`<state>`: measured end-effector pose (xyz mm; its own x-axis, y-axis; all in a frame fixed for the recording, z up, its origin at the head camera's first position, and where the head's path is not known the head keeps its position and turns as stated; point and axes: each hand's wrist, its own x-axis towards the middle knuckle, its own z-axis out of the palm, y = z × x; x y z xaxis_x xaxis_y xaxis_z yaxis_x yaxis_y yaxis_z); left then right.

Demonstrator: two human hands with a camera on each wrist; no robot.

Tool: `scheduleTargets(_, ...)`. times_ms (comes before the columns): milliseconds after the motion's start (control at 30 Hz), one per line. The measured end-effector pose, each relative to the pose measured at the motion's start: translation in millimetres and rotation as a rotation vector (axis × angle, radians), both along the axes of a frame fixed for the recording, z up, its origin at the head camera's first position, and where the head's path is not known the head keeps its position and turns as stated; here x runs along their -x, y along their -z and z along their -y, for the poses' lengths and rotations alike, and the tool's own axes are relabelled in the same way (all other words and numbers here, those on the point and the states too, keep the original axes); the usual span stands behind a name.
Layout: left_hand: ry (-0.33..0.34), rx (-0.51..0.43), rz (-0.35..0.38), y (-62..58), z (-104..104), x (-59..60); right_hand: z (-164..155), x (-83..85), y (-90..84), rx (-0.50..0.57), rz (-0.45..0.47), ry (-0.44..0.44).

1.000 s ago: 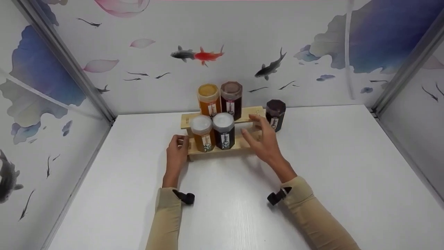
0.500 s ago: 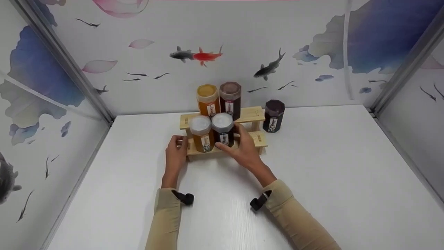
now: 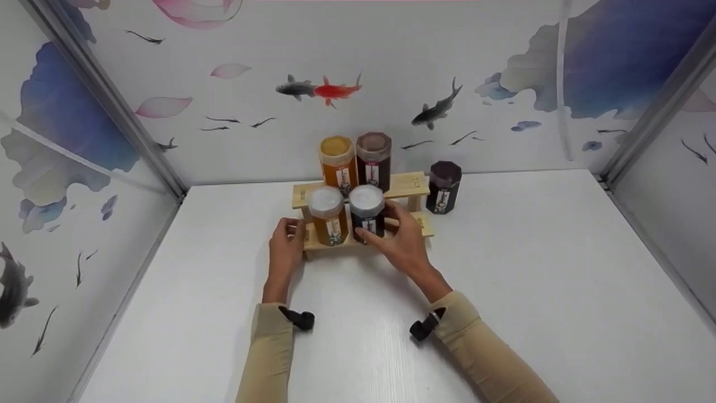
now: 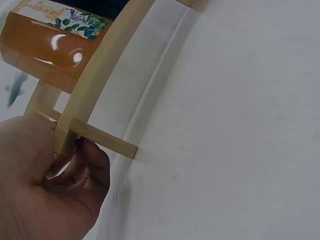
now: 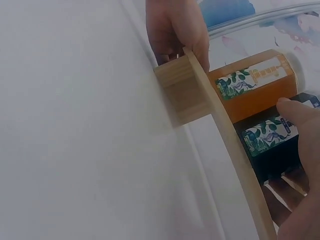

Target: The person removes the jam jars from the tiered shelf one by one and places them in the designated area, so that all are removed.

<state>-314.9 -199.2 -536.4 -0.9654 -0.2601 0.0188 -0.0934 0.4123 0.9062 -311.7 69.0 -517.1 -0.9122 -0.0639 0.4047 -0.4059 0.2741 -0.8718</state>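
The right hand [image 3: 404,242] wraps its thumb and fingers round the dark jar [image 3: 367,213] with the pale lid, which stands on the lower step of the wooden rack [image 3: 415,183]; in the right wrist view the thumb lies across that jar's leafy label [image 5: 265,136]. The left hand [image 3: 285,250] grips the left end of the same rack, fingers curled round the end of its lower step, as the left wrist view shows with the fingertips tucked under the wood beside a short peg [image 4: 103,145]. Just to the left of the held jar, touching it or nearly so, stands an amber jar [image 3: 328,215] with a pale lid, on the same step. On the upper step behind them stand an orange jar [image 3: 338,159] and a dark red jar [image 3: 373,157], side by side. A dark jar with a dark lid [image 3: 444,187] stands on the white worktop [image 3: 537,268] just to the right of the rack, apart from both hands. Painted fish and petals cover the walls [image 3: 313,89] around the worktop
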Motion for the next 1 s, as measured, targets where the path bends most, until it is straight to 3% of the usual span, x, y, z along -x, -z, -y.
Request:
scheduleTargets(200,0.001,0.013,-0.008,-1.5,-0.4,1.2,-27.0,-3.3,3.2,0.016,-0.077,-0.022)
scheduleTargets(433,-0.003,0.007,0.0,-1.8,-1.1,1.9,-67.7,-8.1,6.9,-0.03,-0.102,0.025)
scheduleTargets(700,0.003,-0.008,0.011,1.1,-1.9,1.9,-116.2,-11.1,7.0,-0.043,-0.066,0.097)
scheduleTargets(1000,0.0,-0.01,0.016,0.8,0.1,1.5,-158.6,4.7,8.1,-0.032,0.027,0.252)
